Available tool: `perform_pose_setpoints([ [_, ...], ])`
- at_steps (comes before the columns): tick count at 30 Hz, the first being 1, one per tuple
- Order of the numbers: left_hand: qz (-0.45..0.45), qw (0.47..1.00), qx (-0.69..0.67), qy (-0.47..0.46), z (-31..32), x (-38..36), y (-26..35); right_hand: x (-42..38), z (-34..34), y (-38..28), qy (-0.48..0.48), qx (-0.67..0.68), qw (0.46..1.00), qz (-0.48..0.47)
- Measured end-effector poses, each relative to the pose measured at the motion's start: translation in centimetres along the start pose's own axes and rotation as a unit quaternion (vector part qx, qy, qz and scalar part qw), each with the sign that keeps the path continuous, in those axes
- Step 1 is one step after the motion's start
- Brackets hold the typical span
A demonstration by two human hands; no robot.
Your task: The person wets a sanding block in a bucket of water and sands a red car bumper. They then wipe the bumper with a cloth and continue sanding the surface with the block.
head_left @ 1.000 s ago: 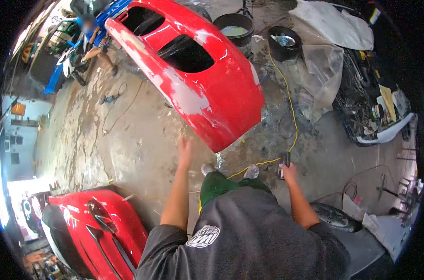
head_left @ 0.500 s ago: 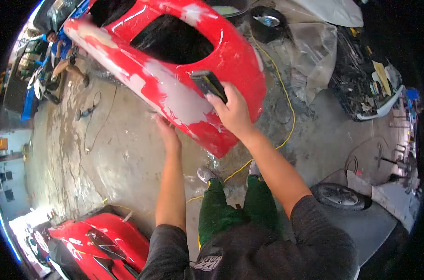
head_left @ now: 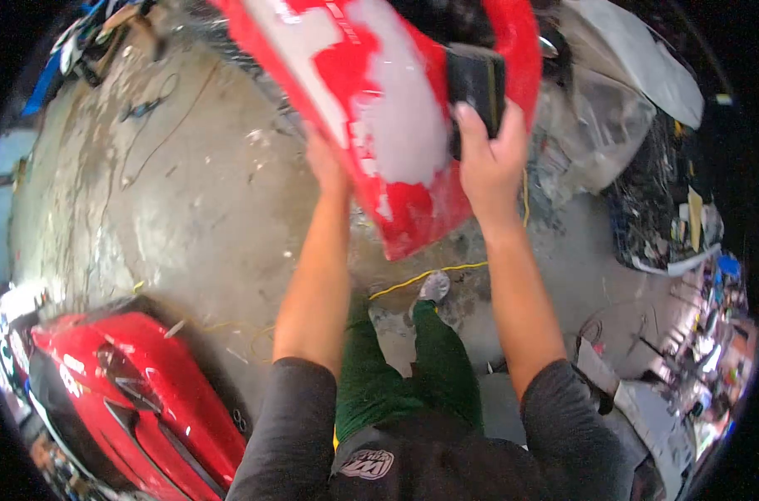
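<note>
From here my right hand (head_left: 492, 171) grips a dark block (head_left: 475, 79), my loosely open left hand (head_left: 326, 164) apparently steadying the red panel (head_left: 408, 113) beside it.

Both forearms reached forward, bare below dark short sleeves. Left hand (head_left: 326, 159) blurred, fingers pointing up and away, wrist nearly straight. Right hand (head_left: 491, 167) farther forward than elbow, fingers curled in grip, thumb raised alongside.

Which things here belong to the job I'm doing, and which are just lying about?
In use:
- black block, in your right hand
- patchy red panel, left hand at its edge

Lying about:
- yellow cord
- plastic sheeting
- red bodywork, lower left
</note>
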State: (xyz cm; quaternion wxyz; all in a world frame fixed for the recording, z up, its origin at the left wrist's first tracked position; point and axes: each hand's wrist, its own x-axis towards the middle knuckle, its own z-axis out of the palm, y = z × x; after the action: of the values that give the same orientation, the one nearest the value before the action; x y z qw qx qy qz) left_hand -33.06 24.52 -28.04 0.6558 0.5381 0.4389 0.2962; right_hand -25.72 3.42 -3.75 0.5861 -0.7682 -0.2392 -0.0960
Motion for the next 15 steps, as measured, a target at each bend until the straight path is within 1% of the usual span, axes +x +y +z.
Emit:
perform_pose_setpoints([
  [1,-0.025,0.989,-0.142,-0.015,0.8,-1.1,1.6,-0.3,-0.2,0.0,-0.005,-0.045,0.999,0.009],
  [2,-0.051,0.959,-0.278,-0.028,1.3,-2.2,3.6,-0.7,-0.5,0.0,-0.009,-0.088,0.996,0.020],
  [4,-0.059,0.968,-0.245,-0.001,0.9,-0.5,1.3,-4.9,-1.4,1.3,-0.038,-0.034,0.998,0.028],
  [5,-0.060,0.971,-0.230,0.015,0.9,0.4,0.6,-7.5,-1.7,2.9,-0.031,-0.044,0.998,0.030],
  [6,-0.068,0.971,-0.231,0.014,1.4,0.4,1.1,-9.0,-2.0,4.1,-0.027,-0.049,0.998,-0.003],
  [8,-0.089,0.970,-0.226,0.015,1.2,-0.8,2.1,-7.6,-1.5,3.6,-0.004,-0.048,0.998,-0.034],
  [9,-0.042,0.956,-0.289,-0.033,1.2,-0.1,1.0,-5.6,-1.4,2.6,-0.003,-0.049,0.998,-0.048],
  [10,-0.043,0.947,-0.314,-0.051,1.4,-0.9,2.2,-2.7,-0.9,1.9,-0.004,-0.047,0.997,-0.068],
  [11,-0.044,0.938,-0.337,-0.067,1.5,-2.4,4.7,-0.4,-0.2,2.0,0.012,-0.040,0.995,-0.096],
  [12,-0.047,0.929,-0.356,-0.084,1.3,-3.5,6.2,0.6,0.0,1.5,0.011,-0.036,0.995,-0.095],
  [13,-0.075,0.923,-0.363,-0.108,1.0,-3.4,5.8,-0.3,0.0,1.7,0.018,-0.049,0.994,-0.099],
  [14,-0.047,0.940,-0.324,-0.096,0.7,-2.9,4.4,-1.9,-0.1,2.2,0.024,-0.062,0.992,-0.106],
  [15,-0.018,0.954,-0.286,-0.084,0.5,-2.1,2.4,-4.4,-0.8,2.8,-0.001,-0.053,0.996,-0.068],
])
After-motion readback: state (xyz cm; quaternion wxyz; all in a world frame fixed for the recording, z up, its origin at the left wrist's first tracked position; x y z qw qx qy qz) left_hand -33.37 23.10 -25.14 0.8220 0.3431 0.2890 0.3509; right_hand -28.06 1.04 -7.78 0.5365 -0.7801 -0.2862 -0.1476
